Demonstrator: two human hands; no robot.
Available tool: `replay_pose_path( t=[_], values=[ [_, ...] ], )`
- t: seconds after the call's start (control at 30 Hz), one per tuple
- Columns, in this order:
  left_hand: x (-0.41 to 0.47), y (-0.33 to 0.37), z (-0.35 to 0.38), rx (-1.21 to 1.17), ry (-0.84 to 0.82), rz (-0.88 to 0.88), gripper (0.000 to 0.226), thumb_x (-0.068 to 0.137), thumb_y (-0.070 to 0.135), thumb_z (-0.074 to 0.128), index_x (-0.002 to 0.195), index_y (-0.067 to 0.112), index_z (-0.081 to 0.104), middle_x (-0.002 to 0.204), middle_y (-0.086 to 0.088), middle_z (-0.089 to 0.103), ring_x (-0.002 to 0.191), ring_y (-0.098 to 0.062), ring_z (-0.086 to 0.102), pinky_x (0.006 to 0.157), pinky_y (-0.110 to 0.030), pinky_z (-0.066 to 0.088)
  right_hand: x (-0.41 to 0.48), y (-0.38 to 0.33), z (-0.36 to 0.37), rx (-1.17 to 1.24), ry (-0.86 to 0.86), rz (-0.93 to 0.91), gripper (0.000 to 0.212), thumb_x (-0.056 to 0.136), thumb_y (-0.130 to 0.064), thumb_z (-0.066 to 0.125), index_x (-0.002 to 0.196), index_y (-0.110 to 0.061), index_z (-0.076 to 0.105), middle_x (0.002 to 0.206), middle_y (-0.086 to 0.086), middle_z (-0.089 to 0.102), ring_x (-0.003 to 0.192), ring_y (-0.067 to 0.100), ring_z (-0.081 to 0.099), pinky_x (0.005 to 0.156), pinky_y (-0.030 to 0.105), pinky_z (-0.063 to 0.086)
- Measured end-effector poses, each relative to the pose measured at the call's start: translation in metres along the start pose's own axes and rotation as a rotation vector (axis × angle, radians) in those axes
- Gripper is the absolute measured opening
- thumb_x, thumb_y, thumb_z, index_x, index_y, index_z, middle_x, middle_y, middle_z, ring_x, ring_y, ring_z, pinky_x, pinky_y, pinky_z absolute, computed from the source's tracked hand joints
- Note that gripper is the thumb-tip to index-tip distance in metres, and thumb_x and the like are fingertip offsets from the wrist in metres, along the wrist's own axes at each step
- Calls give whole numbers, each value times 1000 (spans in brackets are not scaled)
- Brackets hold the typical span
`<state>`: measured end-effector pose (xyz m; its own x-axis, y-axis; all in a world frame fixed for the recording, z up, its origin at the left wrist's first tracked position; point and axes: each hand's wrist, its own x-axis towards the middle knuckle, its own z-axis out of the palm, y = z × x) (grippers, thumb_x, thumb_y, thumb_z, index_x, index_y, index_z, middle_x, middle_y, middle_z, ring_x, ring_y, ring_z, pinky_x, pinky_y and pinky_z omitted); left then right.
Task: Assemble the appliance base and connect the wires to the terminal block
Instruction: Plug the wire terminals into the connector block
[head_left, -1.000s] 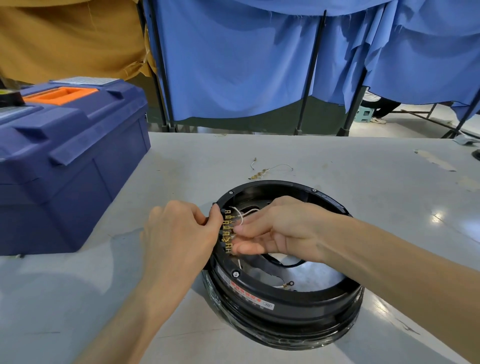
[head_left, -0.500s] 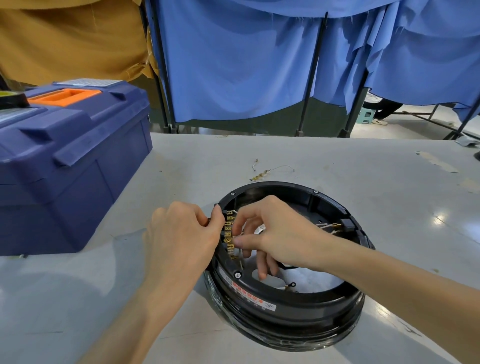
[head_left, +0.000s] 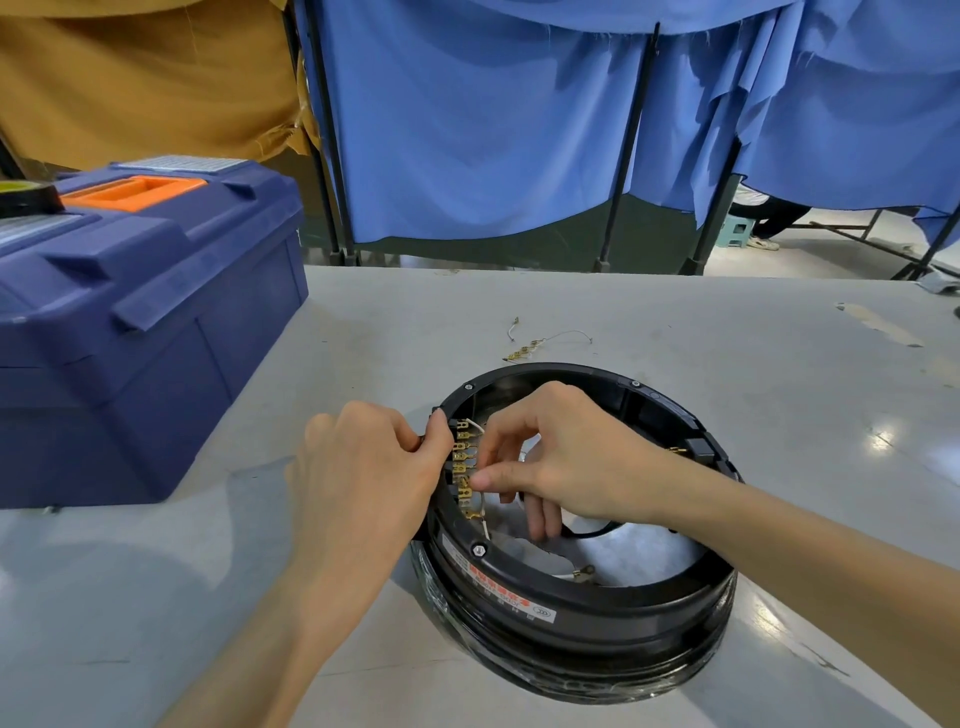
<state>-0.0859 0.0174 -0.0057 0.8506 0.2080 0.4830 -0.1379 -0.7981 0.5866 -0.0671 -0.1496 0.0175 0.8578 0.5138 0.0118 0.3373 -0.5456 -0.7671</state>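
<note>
On the desk (head_left: 675, 332), left grip (head_left: 363, 467) clasps the base (head_left: 571, 623) at its rim while right grip (head_left: 561, 457) pinches a wire (head_left: 484, 525) at the terminal block (head_left: 464, 467): wiring step, next likely needing a straight push onto its tab.

We see a workshop: grey workbench (head_left: 675, 322), blue toolbox (head_left: 130, 322) at nine o'clock, blue cloth partitions (head_left: 467, 130) on black stands (head_left: 631, 150) at twelve o'clock.
</note>
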Motion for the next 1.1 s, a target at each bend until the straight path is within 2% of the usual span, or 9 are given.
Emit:
replay_pose_path(
  t=[0.1,0.23,0.37,0.53,0.63,0.73,0.83,1.0,1.1],
  values=[
    [-1,1,0,0,0,-12,55,83,43,64,41,9,54,40,-4,49,58,-34,52,55,-38,48,-1,0,2,-19,55,-7,12,88,-16,72,81,-8,67,49,-6,62,38,19,63,42,24,50],
    [-1,2,-1,6,-4,-21,57,84,43,64,40,8,52,39,-6,48,57,-33,50,55,-39,49,-4,-2,4,-7,56,-36,5,89,-14,69,85,-14,68,59,-7,65,33,13,57,40,24,48],
    [-2,2,-1,7,-9,-30,57,84,43,64,42,7,52,39,-7,47,58,-34,49,55,-40,49,-4,-2,5,-103,29,-33,8,92,-11,65,85,-9,65,40,-8,56,31,8,53,38,21,45],
    [-2,3,-1,16,-2,-34,56,84,43,64,42,6,55,39,-7,48,57,-31,50,51,-36,46,0,2,6,-175,80,34,15,88,7,59,84,-6,66,44,-23,57,33,7,56,42,34,55],
    [-3,4,-2,64,2,-63,57,82,48,63,44,7,57,42,-8,50,60,-34,50,51,-35,44,6,1,10,-233,111,44,18,83,12,56,82,-3,66,40,-28,52,35,-3,55,39,26,50],
    [-2,6,-3,107,-5,-95,57,81,55,61,47,9,59,48,-10,51,60,-34,50,50,-34,39,6,-4,13,-272,112,57,19,81,12,56,79,-5,65,36,-14,51,36,-10,52,36,14,39],
    [-3,6,-5,161,-14,-106,55,82,58,58,51,13,60,55,-10,53,62,-34,49,51,-33,32,4,-10,13,-308,120,51,19,81,9,57,77,-8,64,51,-14,52,38,-11,52,37,8,34],
    [-4,8,-7,235,-16,-91,54,86,56,55,53,14,55,58,-10,49,60,-31,40,52,-33,25,4,-16,14,-327,128,32,7,85,0,62,82,-3,68,71,6,65,49,3,48,52,22,43],
    [-5,8,-7,246,-23,-98,53,87,56,55,54,14,55,58,-9,48,60,-31,39,51,-33,24,4,-16,17,-301,160,37,6,84,-1,64,79,-3,66,60,-1,56,46,8,51,50,25,49]
  ],
)
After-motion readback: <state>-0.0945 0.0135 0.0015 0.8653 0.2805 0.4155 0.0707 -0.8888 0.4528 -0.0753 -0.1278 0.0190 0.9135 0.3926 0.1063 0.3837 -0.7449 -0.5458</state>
